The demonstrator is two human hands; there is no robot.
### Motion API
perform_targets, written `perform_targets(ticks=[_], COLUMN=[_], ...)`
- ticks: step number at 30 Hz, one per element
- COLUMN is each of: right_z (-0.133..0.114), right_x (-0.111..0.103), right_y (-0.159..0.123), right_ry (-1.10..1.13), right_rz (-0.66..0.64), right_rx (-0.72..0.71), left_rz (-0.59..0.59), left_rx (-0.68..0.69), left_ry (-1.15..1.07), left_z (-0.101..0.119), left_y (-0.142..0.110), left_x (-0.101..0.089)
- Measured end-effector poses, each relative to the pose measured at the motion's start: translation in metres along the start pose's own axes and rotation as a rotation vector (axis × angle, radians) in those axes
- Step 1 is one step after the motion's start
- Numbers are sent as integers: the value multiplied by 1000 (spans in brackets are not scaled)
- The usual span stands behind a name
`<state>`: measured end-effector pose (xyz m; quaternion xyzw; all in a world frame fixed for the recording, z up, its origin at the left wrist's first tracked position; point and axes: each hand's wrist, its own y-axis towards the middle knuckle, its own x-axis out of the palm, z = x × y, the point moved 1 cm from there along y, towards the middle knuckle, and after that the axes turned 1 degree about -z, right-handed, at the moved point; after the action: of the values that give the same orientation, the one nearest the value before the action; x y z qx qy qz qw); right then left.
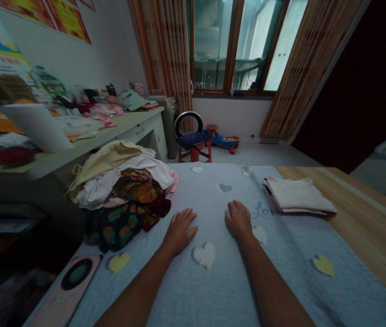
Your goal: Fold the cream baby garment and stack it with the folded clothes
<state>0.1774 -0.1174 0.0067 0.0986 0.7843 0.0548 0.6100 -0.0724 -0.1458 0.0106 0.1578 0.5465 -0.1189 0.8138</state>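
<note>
My left hand lies palm down on a pale blue cloth printed with hearts; its fingers are apart and hold nothing. To its right, my right hand rests on the same cloth, fingers slightly bent, with nothing seen in it. Beside my left hand is a loose heap of clothes, with beige, white, brown-patterned and dark flowered pieces. On the right, past my right hand, a flat folded stack of clothes has a cream piece on top. Neither hand touches the heap or the stack.
A pink phone-like object with a dark round part lies at the cloth's left edge. Bare wood tabletop shows at right. A cluttered desk runs along the left wall. Beyond the table stand a red stool and a blue ride-on toy.
</note>
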Motion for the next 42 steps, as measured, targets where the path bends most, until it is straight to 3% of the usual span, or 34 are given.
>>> perform_targets(ticks=[13, 21, 42], right_z=[8, 16, 17], right_x=[6, 7, 13], right_y=[4, 8, 7], right_ry=[37, 57, 86], right_rz=[50, 186, 258], right_rx=[-51, 6, -35], left_rz=[15, 25, 95], left_rx=[8, 5, 6], left_ry=[-25, 11, -6], left_z=[1, 5, 4], left_y=[-3, -6, -7], left_x=[-2, -4, 0])
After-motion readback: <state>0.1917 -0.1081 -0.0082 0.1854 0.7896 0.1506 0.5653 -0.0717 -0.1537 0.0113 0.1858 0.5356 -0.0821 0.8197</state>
